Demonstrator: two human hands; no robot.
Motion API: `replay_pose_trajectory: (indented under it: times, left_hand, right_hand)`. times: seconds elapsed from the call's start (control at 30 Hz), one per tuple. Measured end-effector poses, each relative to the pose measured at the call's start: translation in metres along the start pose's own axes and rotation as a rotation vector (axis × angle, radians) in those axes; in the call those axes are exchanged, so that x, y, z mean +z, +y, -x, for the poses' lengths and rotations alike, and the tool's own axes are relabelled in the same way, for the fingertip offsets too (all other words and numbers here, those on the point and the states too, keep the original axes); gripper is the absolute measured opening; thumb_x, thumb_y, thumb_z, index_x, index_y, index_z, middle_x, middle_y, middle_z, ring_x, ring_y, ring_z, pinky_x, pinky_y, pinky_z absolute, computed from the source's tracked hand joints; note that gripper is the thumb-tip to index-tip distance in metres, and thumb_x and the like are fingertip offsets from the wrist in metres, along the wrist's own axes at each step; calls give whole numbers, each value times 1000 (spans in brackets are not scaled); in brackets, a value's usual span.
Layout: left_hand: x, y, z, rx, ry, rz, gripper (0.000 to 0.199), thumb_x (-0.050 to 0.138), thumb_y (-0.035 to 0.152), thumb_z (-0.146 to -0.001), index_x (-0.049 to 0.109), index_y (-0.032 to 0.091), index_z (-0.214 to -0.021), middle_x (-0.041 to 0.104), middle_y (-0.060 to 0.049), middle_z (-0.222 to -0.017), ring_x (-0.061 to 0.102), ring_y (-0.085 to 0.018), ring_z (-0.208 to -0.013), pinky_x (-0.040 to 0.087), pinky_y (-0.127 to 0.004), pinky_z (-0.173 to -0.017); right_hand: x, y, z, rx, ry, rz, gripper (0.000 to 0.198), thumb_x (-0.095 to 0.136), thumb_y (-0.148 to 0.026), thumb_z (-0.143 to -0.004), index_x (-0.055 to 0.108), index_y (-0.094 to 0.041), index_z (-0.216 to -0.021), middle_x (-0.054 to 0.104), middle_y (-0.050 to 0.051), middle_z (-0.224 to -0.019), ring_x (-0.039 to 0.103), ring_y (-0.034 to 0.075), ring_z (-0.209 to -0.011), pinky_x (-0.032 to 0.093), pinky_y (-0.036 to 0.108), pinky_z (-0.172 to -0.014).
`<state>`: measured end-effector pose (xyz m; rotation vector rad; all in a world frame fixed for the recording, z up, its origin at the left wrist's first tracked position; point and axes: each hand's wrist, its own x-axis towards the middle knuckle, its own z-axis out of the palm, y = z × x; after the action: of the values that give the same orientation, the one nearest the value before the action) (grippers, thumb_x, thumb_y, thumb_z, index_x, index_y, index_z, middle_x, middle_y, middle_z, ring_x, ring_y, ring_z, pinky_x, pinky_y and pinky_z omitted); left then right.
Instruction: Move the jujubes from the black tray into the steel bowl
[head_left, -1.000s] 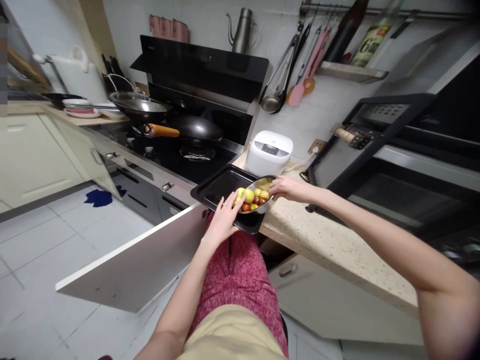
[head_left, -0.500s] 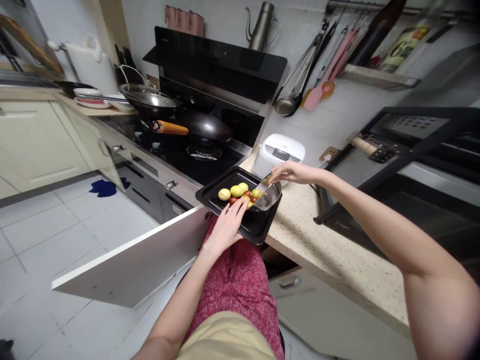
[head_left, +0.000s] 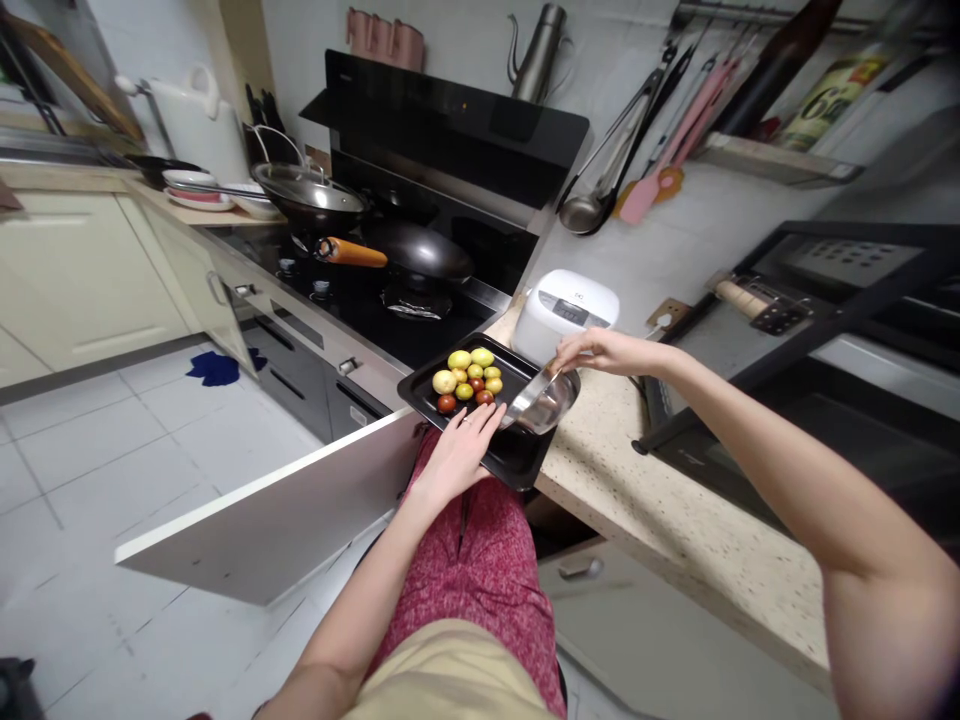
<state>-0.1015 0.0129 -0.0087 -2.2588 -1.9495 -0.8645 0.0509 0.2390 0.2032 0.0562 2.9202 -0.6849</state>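
A black baking tray (head_left: 521, 462) sits at the counter's front corner, partly over the edge. Round yellow fruits (head_left: 459, 359) and small dark red ones (head_left: 447, 403), perhaps tomatoes, lie together in its left part; I cannot tell their exact kinds. My right hand (head_left: 589, 350) pinches the rim of a shiny metal bowl (head_left: 546, 408), which is tipped on its side over the tray, its opening towards the fruits. My left hand (head_left: 466, 442) lies over the tray's near side, fingers stretched out beside the fruits and close to the bowl's lower rim. Whether it touches the bowl is unclear.
A white rice cooker (head_left: 570, 305) stands just behind the tray. Left of it are a wok (head_left: 424, 250) and a lidded pan (head_left: 311, 190) on the stove. A cabinet door (head_left: 277, 510) hangs open by my legs. A black oven (head_left: 750, 430) is on the right.
The bowl has moved slightly right, away from the fruits, and more of them show on the tray. My left fingers no longer cover the fruits. The view has shifted a little.
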Motion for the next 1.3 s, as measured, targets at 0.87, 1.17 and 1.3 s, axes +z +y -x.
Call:
replay_pose_trajectory:
  times: [0.87, 1.17, 1.3]
  left_hand:
    - [-12, -6, 0, -9, 0, 159, 48, 51, 45, -106, 51, 27, -151, 53, -10, -157, 54, -26, -143, 42, -45, -121]
    - [-9, -16, -54, -118, -53, 41, 43, 58, 20, -101, 57, 20, -144, 56, -14, -151, 56, -29, -139, 48, -45, -116]
    - [-1, -12, -73, -149, -82, -15, 33, 65, 14, -95, 68, 20, -127, 67, -14, -131, 67, -32, -121, 58, -45, -101]
  right_hand:
    - [279, -35, 139, 255, 1424, 333, 56, 48, -4, -84, 78, -39, -116, 75, 2, -90, 68, 26, -86, 56, 60, -96]
    - [302, -38, 126, 284, 1389, 325, 58, 45, -4, -91, 74, -40, -126, 73, 2, -91, 70, 23, -87, 55, 57, -99]
    - [305, -37, 122, 304, 1354, 317, 51, 48, -8, -97, 71, -39, -129, 76, 3, -99, 73, 24, -92, 54, 57, -101]
